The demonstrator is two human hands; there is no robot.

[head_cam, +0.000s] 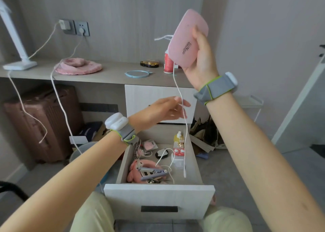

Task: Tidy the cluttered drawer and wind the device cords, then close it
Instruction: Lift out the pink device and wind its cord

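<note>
My right hand [200, 56] grips a pink flat device [186, 38], printed "SUN", raised high above the open drawer [158, 191]. Its white cord [182, 129] hangs straight down, the plug end dangling just over the drawer's right side. My left hand [163, 110] reaches to the cord at mid-height, fingers extended and touching it; whether they pinch it is unclear. In the drawer lie a pink plush toy [135, 172], a grey clip-like stand [153, 173], a black and white round item [161, 153], small pink cases, little bottles and another loose white cable.
The desk shelf [109, 75] carries a white lamp [19, 63], a pink cloth [79, 67], a blue hoop [137, 73], a dark tin and a red-white can. Two cables hang from wall sockets [73, 27]. A brown suitcase [38, 124] stands at left, paper bags at right.
</note>
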